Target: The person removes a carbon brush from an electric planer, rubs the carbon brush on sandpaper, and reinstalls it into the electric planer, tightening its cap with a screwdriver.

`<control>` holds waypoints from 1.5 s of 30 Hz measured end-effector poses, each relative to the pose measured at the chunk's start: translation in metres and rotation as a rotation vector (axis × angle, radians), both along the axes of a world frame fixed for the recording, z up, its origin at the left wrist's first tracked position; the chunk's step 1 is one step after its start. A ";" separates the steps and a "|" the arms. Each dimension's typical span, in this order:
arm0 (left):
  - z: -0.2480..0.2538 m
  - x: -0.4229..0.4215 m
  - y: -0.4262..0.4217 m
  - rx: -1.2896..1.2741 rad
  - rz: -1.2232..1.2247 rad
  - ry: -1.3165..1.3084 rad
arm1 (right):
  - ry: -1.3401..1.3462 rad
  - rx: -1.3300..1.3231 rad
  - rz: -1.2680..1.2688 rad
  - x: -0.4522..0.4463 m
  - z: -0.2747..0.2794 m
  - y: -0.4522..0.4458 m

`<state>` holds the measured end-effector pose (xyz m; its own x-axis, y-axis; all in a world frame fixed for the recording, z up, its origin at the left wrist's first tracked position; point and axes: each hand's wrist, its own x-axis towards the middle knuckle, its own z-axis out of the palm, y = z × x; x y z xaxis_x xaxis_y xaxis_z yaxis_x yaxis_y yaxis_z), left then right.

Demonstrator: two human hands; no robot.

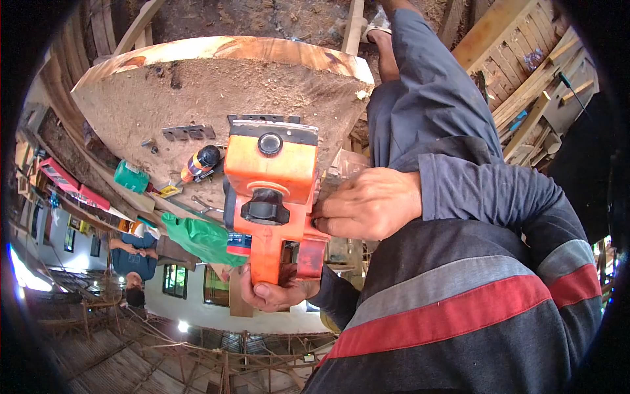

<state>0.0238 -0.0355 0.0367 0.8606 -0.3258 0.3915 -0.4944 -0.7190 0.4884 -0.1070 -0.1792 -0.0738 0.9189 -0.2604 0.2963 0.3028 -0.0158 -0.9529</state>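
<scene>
The picture is upside down. An orange power planer (270,172) with black knobs is held up in front of a thick wooden slab (216,88). My left hand (281,289) is wrapped round its orange handle, thumb across the front. Against the planer's side, my right hand (369,203) has its fingers curled together; whatever they pinch is hidden. On the slab lies a dark slotted metal bar (188,133), and another slotted bar (289,119) shows partly behind the planer. A black-and-orange power tool (199,164) lies near the bars.
A green container (131,176), a wrench (207,206) and a green plastic bag (197,235) are beside the slab. Further off stand a red box (72,187) and another person (133,257). Timber pieces (518,105) lie near my legs.
</scene>
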 end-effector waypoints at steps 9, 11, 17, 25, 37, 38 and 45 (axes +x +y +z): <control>0.000 -0.004 -0.008 -0.001 0.041 0.025 | 0.015 -0.096 0.006 0.006 0.015 -0.007; 0.000 -0.005 -0.008 -0.032 0.043 0.052 | 0.000 -0.094 0.016 0.006 0.012 -0.005; -0.002 -0.004 -0.010 -0.046 0.031 0.026 | -0.033 -0.103 -0.001 0.003 0.006 -0.002; -0.003 0.003 -0.003 -0.001 -0.038 -0.031 | -0.078 -0.070 -0.001 -0.008 -0.006 0.003; -0.001 -0.005 -0.012 0.010 0.023 -0.011 | -0.081 -0.065 -0.027 -0.002 -0.004 0.001; -0.001 -0.004 -0.012 0.020 0.010 -0.031 | -0.065 -0.060 -0.038 -0.002 -0.003 0.000; -0.001 -0.002 -0.004 0.011 -0.013 -0.039 | 0.018 -0.092 0.025 0.004 0.014 -0.012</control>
<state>0.0221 -0.0390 0.0359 0.8406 -0.3409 0.4210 -0.5219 -0.7178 0.4609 -0.1027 -0.1914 -0.0595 0.9300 -0.2102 0.3017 0.2875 -0.0959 -0.9530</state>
